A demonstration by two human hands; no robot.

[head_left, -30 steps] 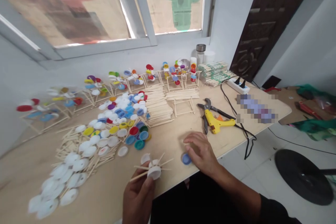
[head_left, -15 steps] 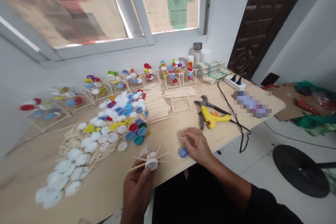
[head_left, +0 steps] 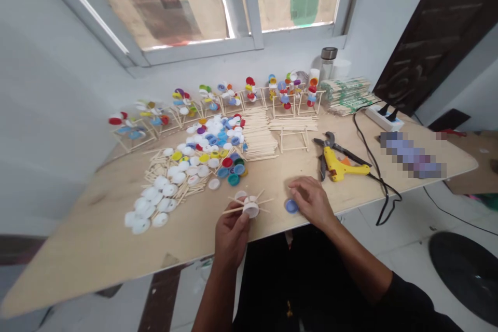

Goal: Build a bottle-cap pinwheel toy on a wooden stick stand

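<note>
I take the clock with its centre at the white hub, which is the piece in hand, above the near edge of the table. The left hand holds this hub in a narrow grip, thumb in front, with the fingers partly hidden behind it. Thin sticks go out from the hub to several sides. One white cap stands at about 11 o'clock, close to the hub; it seems to be fixed at a stick, but I cannot tell this surely.

The right hand is at 3 o'clock, with bent fingers and a small gap to the thumb; no thing shows between them. A blue cap lies just beside this hand; if they touch, I cannot tell.

About progress: a row of colourful wheels on stick frames stands along the wall from 10 to 1 o'clock, and these look finished. The piece in hand looks, in my judgement, at an early stage: the sticks have been put in, but most visible ends are bare. At 1 o'clock, a bare frame carries no wheel. Much material is left: mixed caps at 11 o'clock, white caps at 9, and loose sticks at 12. The yellow glue gun lies at 2 o'clock, untouched.
</note>
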